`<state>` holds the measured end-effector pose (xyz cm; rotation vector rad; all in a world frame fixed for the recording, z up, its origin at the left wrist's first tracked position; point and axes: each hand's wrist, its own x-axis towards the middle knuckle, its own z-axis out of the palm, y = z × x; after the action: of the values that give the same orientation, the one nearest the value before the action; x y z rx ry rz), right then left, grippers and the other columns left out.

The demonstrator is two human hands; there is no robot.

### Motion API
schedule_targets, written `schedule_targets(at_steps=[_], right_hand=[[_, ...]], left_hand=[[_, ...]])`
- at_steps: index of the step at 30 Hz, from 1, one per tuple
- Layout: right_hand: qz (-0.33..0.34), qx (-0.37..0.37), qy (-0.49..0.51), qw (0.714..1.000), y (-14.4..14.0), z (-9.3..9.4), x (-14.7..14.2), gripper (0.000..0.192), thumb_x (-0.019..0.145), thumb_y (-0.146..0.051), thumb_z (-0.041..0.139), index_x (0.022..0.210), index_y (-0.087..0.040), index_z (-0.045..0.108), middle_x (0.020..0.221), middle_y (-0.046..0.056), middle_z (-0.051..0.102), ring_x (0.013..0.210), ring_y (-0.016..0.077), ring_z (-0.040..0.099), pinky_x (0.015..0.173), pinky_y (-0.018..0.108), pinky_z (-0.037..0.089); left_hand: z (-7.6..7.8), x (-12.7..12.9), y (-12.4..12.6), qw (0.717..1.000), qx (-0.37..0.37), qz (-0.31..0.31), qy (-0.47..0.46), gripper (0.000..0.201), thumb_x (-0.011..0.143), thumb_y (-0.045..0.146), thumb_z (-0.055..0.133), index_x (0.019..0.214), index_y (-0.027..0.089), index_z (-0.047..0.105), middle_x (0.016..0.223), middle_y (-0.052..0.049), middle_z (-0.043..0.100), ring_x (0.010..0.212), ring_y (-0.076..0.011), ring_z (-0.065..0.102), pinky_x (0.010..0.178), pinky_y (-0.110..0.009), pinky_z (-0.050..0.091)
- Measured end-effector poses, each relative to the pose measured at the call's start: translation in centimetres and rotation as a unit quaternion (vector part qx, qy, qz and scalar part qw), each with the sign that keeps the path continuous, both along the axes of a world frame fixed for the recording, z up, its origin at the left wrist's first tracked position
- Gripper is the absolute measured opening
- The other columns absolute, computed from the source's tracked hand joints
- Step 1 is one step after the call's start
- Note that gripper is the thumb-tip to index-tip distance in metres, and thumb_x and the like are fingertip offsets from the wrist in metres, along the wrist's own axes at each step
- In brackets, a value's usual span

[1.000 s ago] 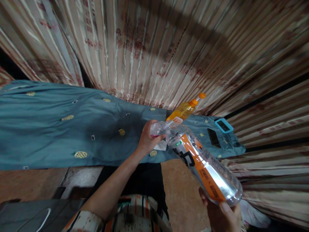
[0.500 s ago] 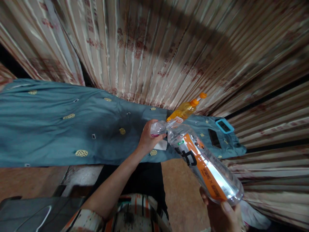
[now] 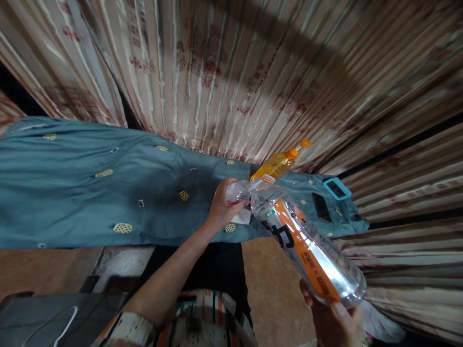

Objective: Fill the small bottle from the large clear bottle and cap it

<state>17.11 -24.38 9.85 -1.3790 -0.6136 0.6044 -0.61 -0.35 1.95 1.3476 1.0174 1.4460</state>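
Observation:
My left hand (image 3: pixel 221 205) is closed around a small clear plastic bottle (image 3: pixel 237 191) over the cloth-covered table. In my right hand (image 3: pixel 334 318) is the base end of a large clear plastic bottle (image 3: pixel 307 246) with an orange and silver label. This large bottle is tilted, its base raised toward me and its neck pointing down to the left. The two bottle necks meet beside my left thumb; whether liquid passes between them I cannot tell. Just behind them stands a bottle of yellow-orange liquid (image 3: pixel 275 166) with an orange pump top.
A teal cloth (image 3: pixel 79 193) with pineapple prints covers the narrow table. White paper (image 3: pixel 241 217) lies under my left hand. At the right end are a dark phone (image 3: pixel 321 207) and a blue-framed device (image 3: pixel 337 188). Pleated curtains (image 3: pixel 217 72) hang behind. A grey seat (image 3: pixel 54 318) is lower left.
Almost nothing differs. The base of the large bottle has shifted very slightly to the right; both hands keep their holds.

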Motion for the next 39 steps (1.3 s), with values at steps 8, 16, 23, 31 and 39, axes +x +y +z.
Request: schedule_targets(at_steps=[8, 16, 23, 31, 39], right_hand=[[-0.016, -0.003, -0.016, 1.000, -0.5, 0.3, -0.1, 0.065, 0.076, -0.050, 0.099, 0.127, -0.024, 0.069, 0.082, 0.003, 0.075, 0.066, 0.0225, 0.064, 0.062, 0.036, 0.053], [-0.021, 0.014, -0.001, 1.000, -0.2, 0.7, -0.2, 0.072, 0.067, -0.041, 0.104, 0.128, -0.024, 0.070, 0.101, 0.002, 0.076, 0.076, 0.0219, 0.070, 0.072, 0.039, 0.062], [-0.004, -0.012, -0.054, 0.998, -0.5, 1.4, -0.3, 0.078, 0.075, -0.048, 0.098, 0.142, -0.021, 0.068, 0.097, 0.005, 0.073, 0.078, 0.0246, 0.066, 0.068, 0.039, 0.058], [-0.031, -0.021, -0.061, 0.997, -0.7, 1.7, -0.3, 0.077, 0.071, -0.047, 0.099, 0.138, -0.021, 0.071, 0.123, 0.013, 0.074, 0.086, 0.0239, 0.064, 0.069, 0.037, 0.056], [-0.052, -0.035, -0.072, 0.995, -1.0, 1.3, 0.5, 0.082, 0.068, -0.049, 0.101, 0.138, -0.019, 0.071, 0.117, 0.012, 0.075, 0.091, 0.0254, 0.062, 0.075, 0.036, 0.052]], left_hand=[[-0.2, 0.1, 0.0, 1.000, -0.002, -0.002, -0.004, 0.065, 0.068, 0.025, 0.099, 0.125, 0.027, 0.068, 0.129, -0.007, 0.075, 0.125, -0.0327, 0.071, 0.114, -0.050, 0.054], [-0.3, 0.0, 0.1, 1.000, 0.002, -0.016, -0.004, 0.065, 0.069, 0.025, 0.097, 0.126, 0.027, 0.067, 0.127, -0.006, 0.075, 0.123, -0.0321, 0.071, 0.112, -0.049, 0.055], [-0.2, -0.1, 0.1, 1.000, 0.003, -0.006, 0.009, 0.064, 0.069, 0.027, 0.098, 0.125, 0.026, 0.067, 0.127, -0.006, 0.075, 0.122, -0.0318, 0.071, 0.112, -0.048, 0.056], [-0.5, -0.1, 0.2, 1.000, 0.008, -0.010, 0.010, 0.065, 0.070, 0.027, 0.098, 0.127, 0.026, 0.067, 0.128, -0.007, 0.075, 0.122, -0.0316, 0.071, 0.112, -0.049, 0.055], [-0.2, -0.2, 0.1, 1.000, 0.004, -0.014, 0.013, 0.067, 0.069, 0.027, 0.099, 0.127, 0.026, 0.066, 0.128, -0.007, 0.075, 0.123, -0.0322, 0.071, 0.112, -0.049, 0.055]])
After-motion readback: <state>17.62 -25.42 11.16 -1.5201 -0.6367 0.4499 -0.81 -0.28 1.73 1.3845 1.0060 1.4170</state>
